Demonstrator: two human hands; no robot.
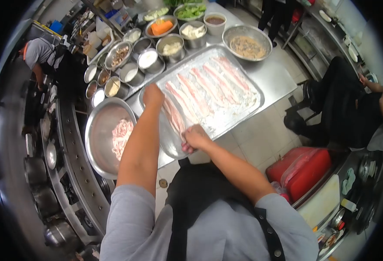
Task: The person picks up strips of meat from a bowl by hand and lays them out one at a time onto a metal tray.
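A long strip of raw pork belly (172,116) stretches between my two hands over the near left side of a metal tray (232,120). My left hand (153,96) is closed at its far end, by the tray's left rim. At the near end, my right hand (194,138) is closed around the strip, close to the tray's front edge. Several more pale pink strips (219,82) lie side by side across the tray, with whitish smears around them. To the left of my left forearm, a big steel bowl (96,130) holds a heap of raw meat strips (122,135), partly hidden by that arm.
Steel containers of ingredients (149,60) crowd the table behind the tray. A bowl of brownish mixture (246,46) stands at the far right corner. One co-worker (43,54) is at the left stove line; a seated person (348,104) is at right, near a red box (300,169).
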